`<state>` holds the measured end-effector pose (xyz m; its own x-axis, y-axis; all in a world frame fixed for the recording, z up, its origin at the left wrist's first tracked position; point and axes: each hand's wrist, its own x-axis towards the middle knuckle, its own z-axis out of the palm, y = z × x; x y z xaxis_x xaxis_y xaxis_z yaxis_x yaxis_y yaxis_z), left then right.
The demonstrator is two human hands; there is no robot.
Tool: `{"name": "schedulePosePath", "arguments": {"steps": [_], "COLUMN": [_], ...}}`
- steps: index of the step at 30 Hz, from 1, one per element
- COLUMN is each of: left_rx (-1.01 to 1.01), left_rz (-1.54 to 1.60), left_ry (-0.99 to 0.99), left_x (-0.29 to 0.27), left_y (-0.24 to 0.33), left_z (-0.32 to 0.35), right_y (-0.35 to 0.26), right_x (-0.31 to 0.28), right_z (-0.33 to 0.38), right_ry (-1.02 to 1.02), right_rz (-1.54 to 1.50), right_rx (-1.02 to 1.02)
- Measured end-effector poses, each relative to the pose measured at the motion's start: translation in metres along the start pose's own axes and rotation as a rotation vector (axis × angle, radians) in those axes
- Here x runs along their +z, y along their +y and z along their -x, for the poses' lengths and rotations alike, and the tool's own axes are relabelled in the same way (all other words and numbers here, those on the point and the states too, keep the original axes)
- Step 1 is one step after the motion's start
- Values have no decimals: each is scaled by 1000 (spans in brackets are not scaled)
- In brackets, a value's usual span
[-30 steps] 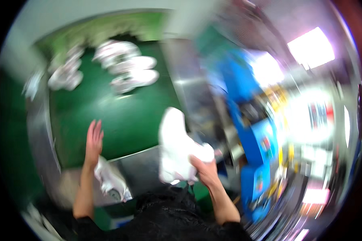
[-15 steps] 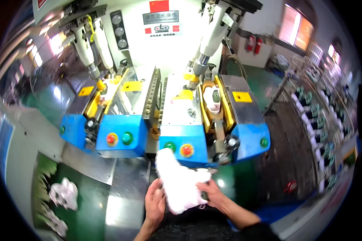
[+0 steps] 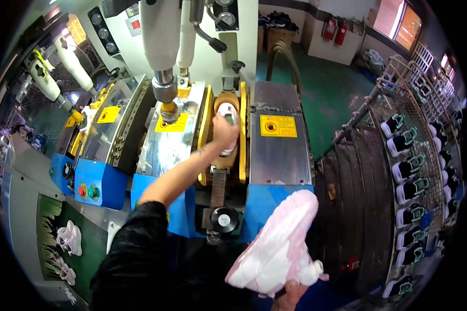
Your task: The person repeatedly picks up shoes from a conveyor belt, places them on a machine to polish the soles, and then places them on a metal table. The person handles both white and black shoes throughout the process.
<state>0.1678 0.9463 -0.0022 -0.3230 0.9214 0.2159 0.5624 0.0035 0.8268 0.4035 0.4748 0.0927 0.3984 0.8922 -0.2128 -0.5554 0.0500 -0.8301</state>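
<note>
Pink-and-white shoe (image 3: 277, 249), head view: held by the right hand (image 3: 291, 296) at the lower edge, fingers closed on its underside near the bottom; the shoe stood tilted, toe up and to the right, in front of a blue housing (image 3: 267, 207). Left hand (image 3: 225, 132) reached forward to a second shoe (image 3: 227, 151), which lay between two yellow side pads (image 3: 243, 136) of the press. Fingers were curled at that shoe's opening and touched it; whether they gripped it, I could not tell.

Labels: a yellow sticker (image 3: 278, 126) on the right metal cover (image 3: 275, 160) bore a black round hand symbol and dark print too fine to make out. Similar yellow labels were fixed to the middle cover (image 3: 163, 153) and to the one at far left. Red-and-white notice (image 3: 134, 25) was mounted on the pale machine body, beside a black gauge panel (image 3: 104, 32). Black round knob (image 3: 224, 220) carried a white centre disc, marks too small to read.

Surroundings: pink-and-white shoes (image 3: 69, 238) on a green surface at left; dark shoes with teal collars (image 3: 411, 186) in rows on a rack at right.
</note>
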Motion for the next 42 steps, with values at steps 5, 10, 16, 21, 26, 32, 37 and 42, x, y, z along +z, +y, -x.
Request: {"name": "schedulePosePath", "arguments": {"steps": [5,10,16,21,26,32,37,42], "left_rx": [-379,-319,-662,-910,-1428,-1273,-1012,-956], "left_rz": [49,411,1050,873,525,435,1082,1175], "left_ry": [-534,-672,-156,276,677,341,396,230], "left_x": [-67,-237,-425,-479,-489,-490,-470,-470], "left_y": [55,98,44,-30,-19,-45,-134,-147], "left_z": [-20,70,286,428,492,467,437,378], "right_y": [-20,1,13,126,189,191,152,188], "right_x": [-5,38,246,313,339,337,344,400], "right_z": [12,-18,-240,-344,-313,-320,-247,-40], "right_ry": [-17,24,-361,-384,-388,-308,-368,-740], "right_rz": [111,164,184,1107,1226,1255,1405,987], "right_rx": [35,84,795,-198,-611,-663,-634,-824]}}
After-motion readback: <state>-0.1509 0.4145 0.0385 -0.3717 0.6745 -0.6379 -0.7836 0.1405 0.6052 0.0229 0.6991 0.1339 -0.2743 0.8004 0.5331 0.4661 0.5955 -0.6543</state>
